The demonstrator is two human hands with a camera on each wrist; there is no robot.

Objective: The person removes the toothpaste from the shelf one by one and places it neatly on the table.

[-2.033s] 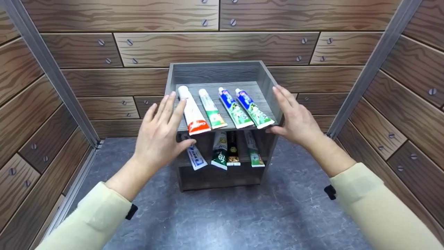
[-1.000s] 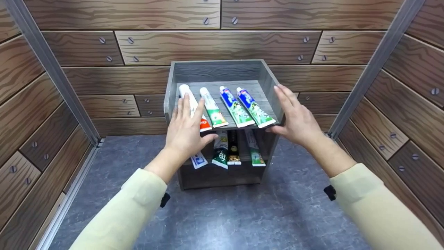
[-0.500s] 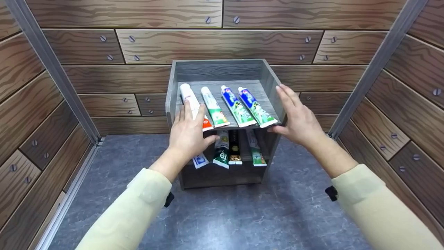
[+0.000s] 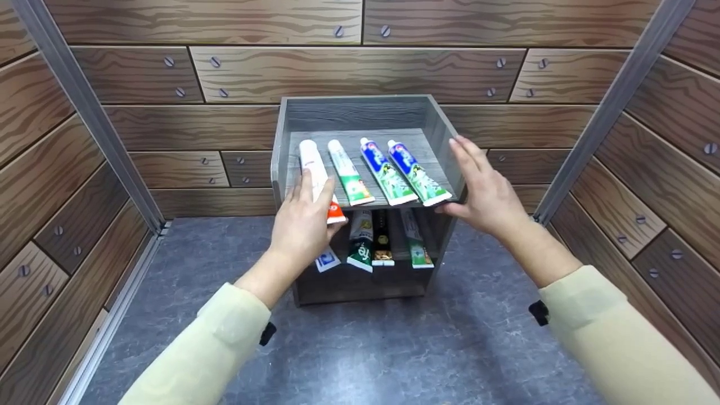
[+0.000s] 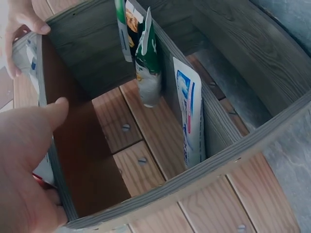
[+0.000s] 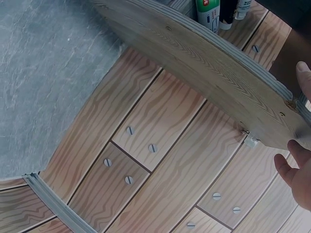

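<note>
Four toothpaste tubes (image 4: 387,173) lie atop the cabinet (image 4: 357,115). Lying over the white tube (image 4: 318,175), the left hand (image 4: 301,225) hides part; whether it pinches, I can't tell. Fingers extended, the right hand (image 4: 490,191) touches the side panel (image 4: 439,138). From above, a lower blue-and-white tube (image 4: 327,260) shows only its end.

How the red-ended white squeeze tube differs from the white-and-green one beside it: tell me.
The red-ended white squeeze tube looks longer and wider than the white-and-green squeeze tube. The first's near end is red; the second's is green and orange. The left hand partly covers the first; the second is uncovered. Both have white caps at their far ends.
</note>
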